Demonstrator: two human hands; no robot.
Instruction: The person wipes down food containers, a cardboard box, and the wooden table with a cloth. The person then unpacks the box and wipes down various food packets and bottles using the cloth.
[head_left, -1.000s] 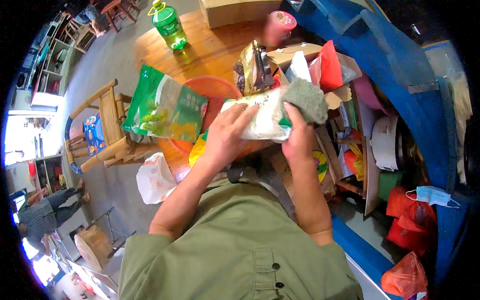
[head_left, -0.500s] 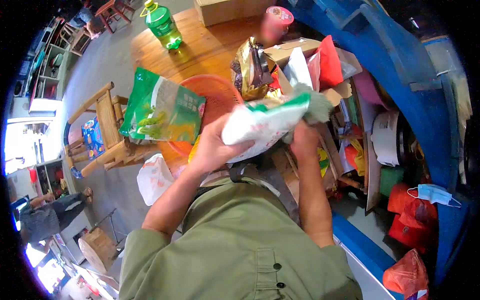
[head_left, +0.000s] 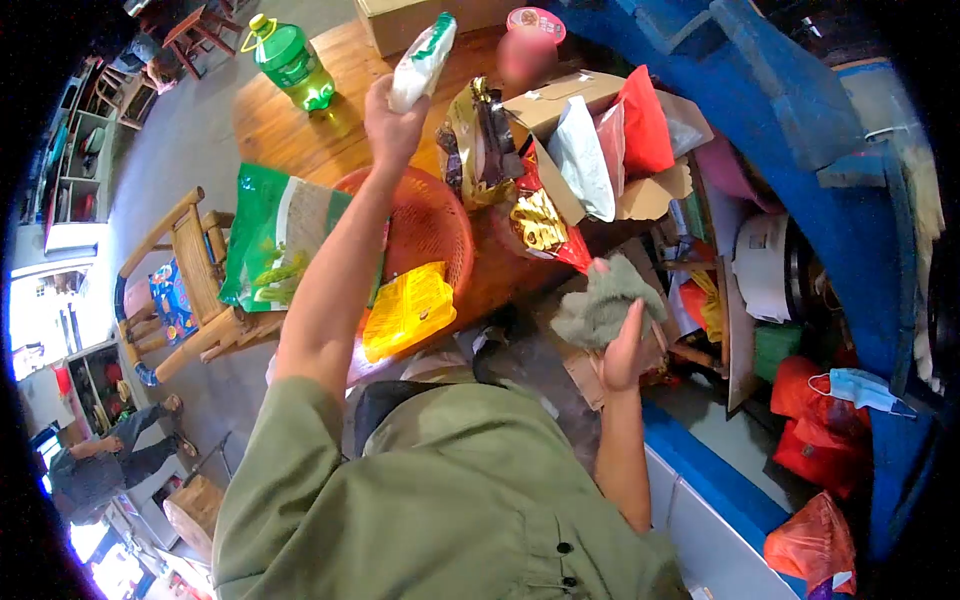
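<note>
My left hand [head_left: 392, 125] is closed on a white and green packet [head_left: 424, 62], held up over the back of the wooden table [head_left: 270, 115]. Beside the table's near right edge, my right hand [head_left: 625, 345] holds a grey-green cloth [head_left: 606, 302]. Under my left forearm are a red basket [head_left: 430, 235] and a large green bag [head_left: 255, 240]. A yellow packet [head_left: 410, 310] lies at the basket's near edge. Between the basket and my right hand are a gold and brown bag [head_left: 480, 150] and a red packet [head_left: 540, 215].
A green bottle [head_left: 292, 68] stands at the back left. Behind are a cardboard box [head_left: 400, 20] and a pink tub [head_left: 530, 45]. An open carton [head_left: 560, 100] holds white and red bags. A bamboo chair [head_left: 190, 260] stands left; a person [head_left: 95, 465] is at the far left.
My left hand has carried the white packet up and away from me, toward the table's back. My right hand and the cloth have moved lower, apart from the packet. The yellow packet is uncovered.
</note>
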